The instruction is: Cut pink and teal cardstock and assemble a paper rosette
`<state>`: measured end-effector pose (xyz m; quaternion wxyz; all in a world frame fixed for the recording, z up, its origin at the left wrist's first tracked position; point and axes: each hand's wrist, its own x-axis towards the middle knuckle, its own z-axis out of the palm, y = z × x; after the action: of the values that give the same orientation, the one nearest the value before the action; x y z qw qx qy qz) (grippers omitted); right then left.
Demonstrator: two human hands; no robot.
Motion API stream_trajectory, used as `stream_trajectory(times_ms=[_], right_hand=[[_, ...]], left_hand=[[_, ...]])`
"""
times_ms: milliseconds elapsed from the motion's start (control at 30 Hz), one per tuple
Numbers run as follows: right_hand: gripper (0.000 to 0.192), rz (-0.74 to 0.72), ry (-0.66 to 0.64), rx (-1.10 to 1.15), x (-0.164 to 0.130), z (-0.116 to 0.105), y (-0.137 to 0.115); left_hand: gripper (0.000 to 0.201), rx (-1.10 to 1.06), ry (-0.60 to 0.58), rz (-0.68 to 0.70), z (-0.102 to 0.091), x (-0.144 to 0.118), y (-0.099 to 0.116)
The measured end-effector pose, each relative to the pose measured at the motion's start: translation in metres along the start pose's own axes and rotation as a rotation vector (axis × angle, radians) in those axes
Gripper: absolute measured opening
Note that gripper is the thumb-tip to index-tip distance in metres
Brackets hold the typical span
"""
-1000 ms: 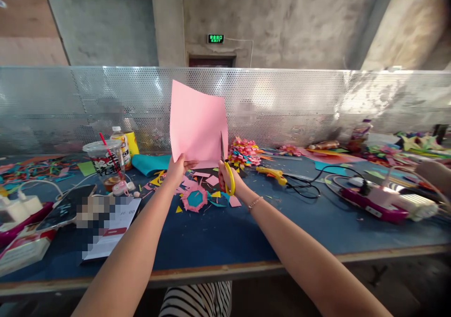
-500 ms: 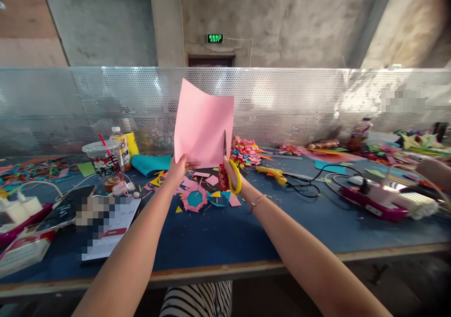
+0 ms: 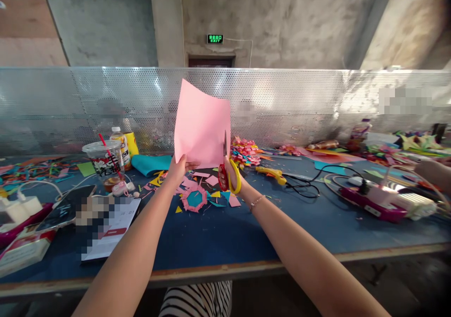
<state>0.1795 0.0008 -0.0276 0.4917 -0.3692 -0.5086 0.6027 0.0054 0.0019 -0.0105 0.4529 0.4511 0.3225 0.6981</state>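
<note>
A sheet of pink paper (image 3: 200, 124) stands upright above the table, bowed a little. My left hand (image 3: 181, 170) pinches its lower left edge between thumb and fingers. My right hand (image 3: 229, 172) is closed around the red and yellow handles of a pair of scissors (image 3: 235, 181). The blades point up and lie at the right side of the sheet, close to its right edge. Beneath the hands, a pink paper ring with a blue middle (image 3: 195, 199) lies flat among pink, blue and yellow scraps.
On the left are a plastic cup with a red straw (image 3: 105, 162), a phone (image 3: 66, 206) and a tablet-like screen (image 3: 116, 230). A yellow glue gun (image 3: 271, 173) and a purple power strip (image 3: 373, 204) with cables lie to the right. Another person's hand (image 3: 433, 171) shows at the far right.
The right edge of the pink sheet has bent slightly, its upper right corner now lower and further left. Both of my hands stay nearly in place. The other person's hand has shifted slightly.
</note>
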Motion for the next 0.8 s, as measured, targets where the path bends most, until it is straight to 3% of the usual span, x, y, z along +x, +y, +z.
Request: stream_trajectory(times_ms=[100, 433, 667, 800], right_hand=[[0.05, 0.051, -0.064, 0.077, -0.001, -0.002, -0.003], [0.047, -0.004, 0.002, 0.019, 0.002, -0.003, 0.004], [0.048, 0.085, -0.089, 0.09, 0.007, -0.009, 0.004], [0.051, 0.115, -0.044, 0.096, 0.009, -0.01, 0.003]], left_hand=[[0.028, 0.011, -0.013, -0.007, 0.0, -0.001, 0.001], [0.03, 0.032, -0.01, -0.002, -0.003, 0.0, -0.001], [0.026, 0.087, -0.04, -0.006, -0.007, 0.004, -0.01], [0.022, 0.091, -0.071, -0.009, -0.008, 0.005, -0.013]])
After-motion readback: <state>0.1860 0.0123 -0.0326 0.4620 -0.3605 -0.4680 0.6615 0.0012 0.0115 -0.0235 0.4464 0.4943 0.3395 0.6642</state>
